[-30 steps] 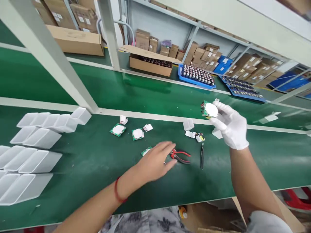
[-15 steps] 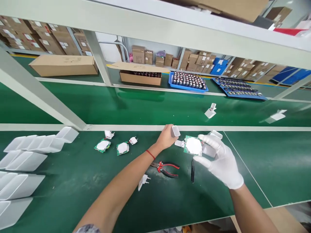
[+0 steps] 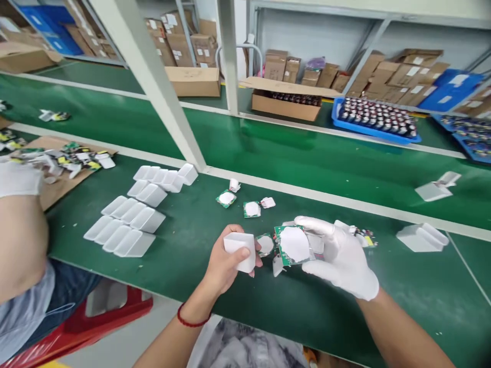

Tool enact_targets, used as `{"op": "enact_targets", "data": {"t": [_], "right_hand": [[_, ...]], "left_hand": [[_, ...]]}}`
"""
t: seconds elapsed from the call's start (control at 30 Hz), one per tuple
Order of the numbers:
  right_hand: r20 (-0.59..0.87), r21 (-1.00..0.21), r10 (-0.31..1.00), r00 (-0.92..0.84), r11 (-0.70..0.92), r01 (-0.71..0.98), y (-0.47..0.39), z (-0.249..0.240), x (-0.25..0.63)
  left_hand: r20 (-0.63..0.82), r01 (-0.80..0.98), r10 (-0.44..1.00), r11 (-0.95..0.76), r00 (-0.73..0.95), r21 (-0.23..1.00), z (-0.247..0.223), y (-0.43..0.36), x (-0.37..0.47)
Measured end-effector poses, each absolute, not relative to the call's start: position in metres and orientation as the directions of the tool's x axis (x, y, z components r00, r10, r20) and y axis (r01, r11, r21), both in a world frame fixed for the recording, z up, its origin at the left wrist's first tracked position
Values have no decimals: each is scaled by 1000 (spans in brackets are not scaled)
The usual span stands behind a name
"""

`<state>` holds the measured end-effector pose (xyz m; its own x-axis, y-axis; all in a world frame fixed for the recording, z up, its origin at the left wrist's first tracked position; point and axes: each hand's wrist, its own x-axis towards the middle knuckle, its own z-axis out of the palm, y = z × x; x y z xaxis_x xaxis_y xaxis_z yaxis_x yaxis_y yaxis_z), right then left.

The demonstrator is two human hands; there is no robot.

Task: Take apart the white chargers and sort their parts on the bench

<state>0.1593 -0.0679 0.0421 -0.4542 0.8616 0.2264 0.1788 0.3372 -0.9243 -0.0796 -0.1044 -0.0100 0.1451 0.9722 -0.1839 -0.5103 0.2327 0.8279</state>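
My bare left hand (image 3: 221, 273), with a red string round the wrist, grips a white plastic housing (image 3: 238, 248) with the thumb across its side. My right hand (image 3: 343, 255), in a white glove, holds a green circuit board (image 3: 281, 244) by its right edge, thumb and fingers on either side. A round white pad (image 3: 294, 244) covers most of that board. Between the hands shows a smaller-looking board with a pale disc (image 3: 264, 245); whether it is touched I cannot tell. Beyond them, two boards with white pads (image 3: 252, 209) lie wired to small white plug parts (image 3: 267, 203).
White housings (image 3: 148, 217) stand in rows to the left. Further left, circuit boards (image 3: 76, 158) lie on cardboard beside a co-worker's gloved hand (image 3: 19, 179). A white housing (image 3: 422, 238) sits at right. Behind are a steel post (image 3: 153, 87) and a blue tray (image 3: 376, 130) of parts.
My view has swung left, bringing the co-worker and more housings into sight. My left hand has brought the housing nearer and turned it. The pliers no longer show.
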Motion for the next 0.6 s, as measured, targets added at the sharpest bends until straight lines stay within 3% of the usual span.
{"op": "enact_targets", "data": {"t": [0.1,0.2,0.33,0.43,0.6], "right_hand": [[341,-772,790,-510,545,328,-67,48,130],[427,-602,678,-599,707,371,-67,58,103],[434,-485,585,-685,793,370,-67,72,71],[376,-397,560,-738,817,418,-67,80,52],[332,-310,524,-784,846,434,-64,89,34]], "left_hand": [[-122,-377,992,120,19,918,-11,-122,-105],[-4,-214,993,30,118,976,-8,-133,-129],[219,33,959,-229,181,973,-11,-131,-150],[309,61,946,-316,101,947,-17,-126,-155],[290,38,955,-293,61,955,-19,-122,-156]]}}
